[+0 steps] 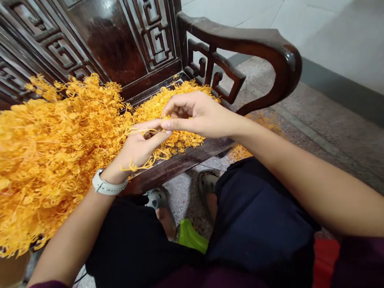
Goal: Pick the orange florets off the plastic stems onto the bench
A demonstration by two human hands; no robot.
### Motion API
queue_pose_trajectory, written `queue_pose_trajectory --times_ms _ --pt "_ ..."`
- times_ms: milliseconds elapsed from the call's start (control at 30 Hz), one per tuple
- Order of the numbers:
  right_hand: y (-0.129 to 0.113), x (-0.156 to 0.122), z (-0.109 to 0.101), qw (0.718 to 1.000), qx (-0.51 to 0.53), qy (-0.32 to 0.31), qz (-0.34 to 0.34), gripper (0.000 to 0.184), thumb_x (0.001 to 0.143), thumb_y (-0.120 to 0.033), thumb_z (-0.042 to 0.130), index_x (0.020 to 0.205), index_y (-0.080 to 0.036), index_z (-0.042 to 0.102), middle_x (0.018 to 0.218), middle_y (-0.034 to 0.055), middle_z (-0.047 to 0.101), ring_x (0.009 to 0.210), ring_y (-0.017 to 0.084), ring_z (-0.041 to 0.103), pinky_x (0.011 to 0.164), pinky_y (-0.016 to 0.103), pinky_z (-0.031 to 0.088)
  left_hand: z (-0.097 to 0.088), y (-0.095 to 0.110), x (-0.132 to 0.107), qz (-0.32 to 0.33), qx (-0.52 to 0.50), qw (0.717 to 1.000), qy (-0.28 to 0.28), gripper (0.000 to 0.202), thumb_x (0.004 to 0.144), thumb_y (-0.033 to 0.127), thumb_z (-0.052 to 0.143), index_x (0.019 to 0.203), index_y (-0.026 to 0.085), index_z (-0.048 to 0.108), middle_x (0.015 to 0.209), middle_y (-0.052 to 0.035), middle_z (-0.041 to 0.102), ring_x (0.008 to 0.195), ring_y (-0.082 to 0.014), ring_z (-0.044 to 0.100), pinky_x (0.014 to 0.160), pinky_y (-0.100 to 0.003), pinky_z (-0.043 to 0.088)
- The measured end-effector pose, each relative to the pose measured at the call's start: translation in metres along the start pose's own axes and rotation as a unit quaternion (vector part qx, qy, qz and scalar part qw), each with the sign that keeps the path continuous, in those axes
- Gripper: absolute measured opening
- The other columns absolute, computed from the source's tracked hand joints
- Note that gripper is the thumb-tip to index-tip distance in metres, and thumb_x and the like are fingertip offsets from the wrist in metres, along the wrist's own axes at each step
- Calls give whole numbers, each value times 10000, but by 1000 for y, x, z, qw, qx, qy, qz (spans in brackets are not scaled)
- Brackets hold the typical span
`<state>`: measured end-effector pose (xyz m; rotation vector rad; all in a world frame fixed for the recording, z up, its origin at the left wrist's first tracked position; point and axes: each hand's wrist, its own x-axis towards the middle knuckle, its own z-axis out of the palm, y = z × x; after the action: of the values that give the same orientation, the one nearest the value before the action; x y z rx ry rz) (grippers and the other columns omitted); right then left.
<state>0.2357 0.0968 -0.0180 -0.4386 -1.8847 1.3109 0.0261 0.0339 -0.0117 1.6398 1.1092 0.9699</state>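
- In the head view, the left hand (144,146) had its thumb and forefinger pinched on a thin orange strand (144,130), part of which ran across the fingers.
- The right hand (201,112) met it from the other side, its thumb and forefinger drawn together on the strand at the same spot; the remaining fingers were curled loosely.
- The fingertips of both hands touched, so the exact point where each gripped was partly hidden.
- The strand was above the front of the bench seat (175,164), and a frilled length of orange hung down beside the left wrist.
- A pale watch (108,184) was strapped around that wrist.
- Behind the hands, a low pile of orange pieces (150,107) lay on the seat, near the carved armrest (240,34).
- A much larger orange heap (36,157) rose to the left of the left hand, in front of the dark carved backrest (109,45).
- Orange scraps (241,153) were scattered on the floor beyond the seat edge.
- Below, between the person's dark-clothed legs, were spotted shoes (157,199) and a bright green object (193,236), partly covered.
- Something red (324,261) showed beside the right leg.
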Motion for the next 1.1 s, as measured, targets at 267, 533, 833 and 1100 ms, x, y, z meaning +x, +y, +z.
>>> queue_pose_trajectory --times_ms 267,533,833,1100 --pt "9 2 1 994 105 24 18 430 984 -533 800 850 -171 610 703 -33 570 647 90 481 594 232 399 -2 0 0 4 -12 1000 15 414 832 596 900 839 198 790 672 18 579 597 -107 476 556 -254 382" --pt "-11 -3 29 933 344 -14 105 324 1106 -320 643 842 -174 526 757 -7 573 675 96 534 657 228 476 -11 -4 -5 66 -95 991 -64 238 1027 449 743 1048 246 864 862 -47 758 702 -125 653 645 -234 534" --pt "-23 -5 39 907 405 -18 114 255 1066 -215 672 857 -162 535 773 -7 559 658 73 480 626 193 461 -12 9 -14 33 -192 977 -86 185 950 420 838 965 235 843 886 -53 795 848 -212 803 851 -361 686" --pt "-52 -6 43 899 428 -11 88 353 1048 -205 703 808 -205 444 736 -45 408 640 82 453 629 206 492 -17 7 -5 52 -294 954 -36 384 739 420 993 677 183 696 556 23 515 509 -92 501 524 -221 530"
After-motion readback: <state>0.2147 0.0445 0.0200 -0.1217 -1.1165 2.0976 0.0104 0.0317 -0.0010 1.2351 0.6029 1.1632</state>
